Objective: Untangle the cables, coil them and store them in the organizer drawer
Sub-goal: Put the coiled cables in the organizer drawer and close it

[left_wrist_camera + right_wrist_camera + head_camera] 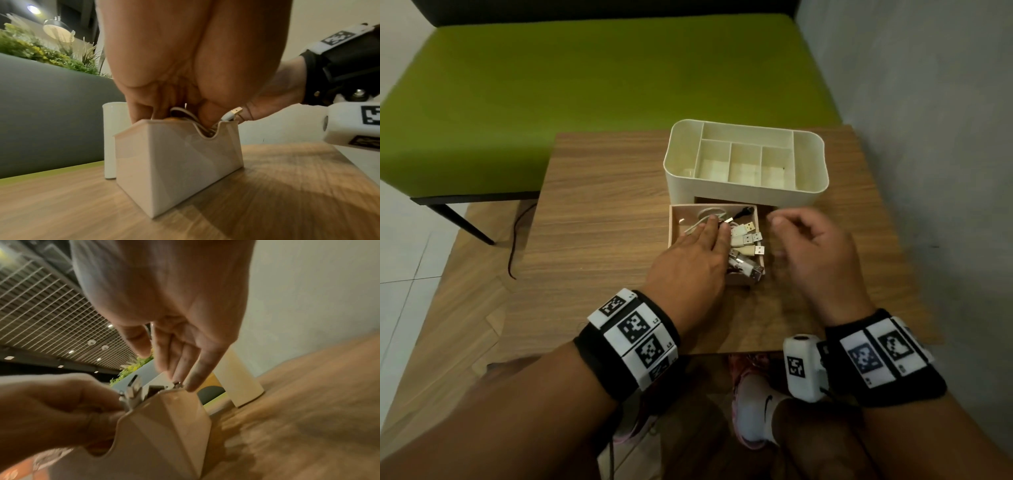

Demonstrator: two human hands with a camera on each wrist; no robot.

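The small drawer stands pulled out on the wooden table, just in front of the cream organizer. It holds a bundle of white cables with several USB plugs pointing right. My left hand lies over the drawer, its straight fingers pressing down on the cables. My right hand hovers just right of the drawer with relaxed fingers and holds nothing. From the right wrist, its fingertips sit at the drawer's rim, beside a plug.
The organizer's top compartments hold nothing. A green bench stands behind the table and a grey wall runs along the right. A dark cord hangs at the left. Bare tabletop lies left of the drawer.
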